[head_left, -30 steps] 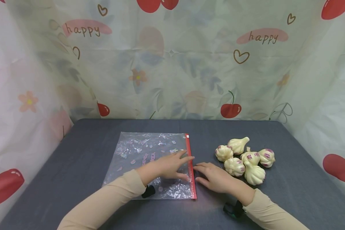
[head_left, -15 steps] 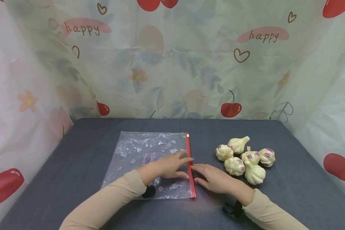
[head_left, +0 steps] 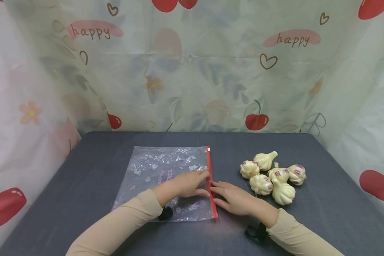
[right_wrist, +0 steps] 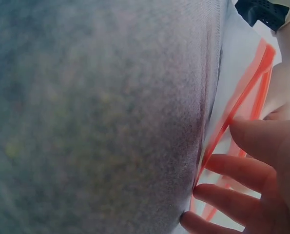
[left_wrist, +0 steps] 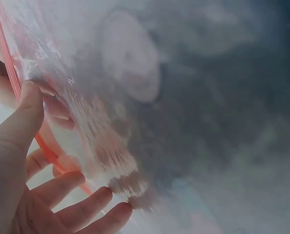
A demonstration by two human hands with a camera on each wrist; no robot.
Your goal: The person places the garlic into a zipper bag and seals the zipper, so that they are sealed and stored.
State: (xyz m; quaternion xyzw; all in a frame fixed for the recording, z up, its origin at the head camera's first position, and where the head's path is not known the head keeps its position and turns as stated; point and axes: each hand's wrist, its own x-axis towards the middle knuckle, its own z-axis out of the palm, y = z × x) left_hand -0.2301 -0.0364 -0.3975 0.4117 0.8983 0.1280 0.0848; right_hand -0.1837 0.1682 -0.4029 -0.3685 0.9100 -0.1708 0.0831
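Note:
A clear plastic zip bag [head_left: 147,167] with a red zip strip [head_left: 209,160] lies flat on the dark table, its mouth facing right. My left hand [head_left: 190,184] reaches over the bag, fingertips at the strip. From the right, my right hand [head_left: 238,199] meets the same strip, fingertips right at its edge. The left wrist view shows the left thumb [left_wrist: 30,97] against the plastic, fingers spread. In the right wrist view the red edges [right_wrist: 254,73] stand apart in a narrow V, with the right thumb [right_wrist: 252,134] and fingers touching them.
Several garlic bulbs [head_left: 283,193] sit in a cluster right of the bag, close beyond my right hand. The dark cloth-covered table [head_left: 83,177] ends at a printed curtain [head_left: 192,89] behind and at both sides.
My right hand has slid left onto the red strip. The left fingers have bent down at the strip, where they stretched past it before. The garlic bulbs have not moved.

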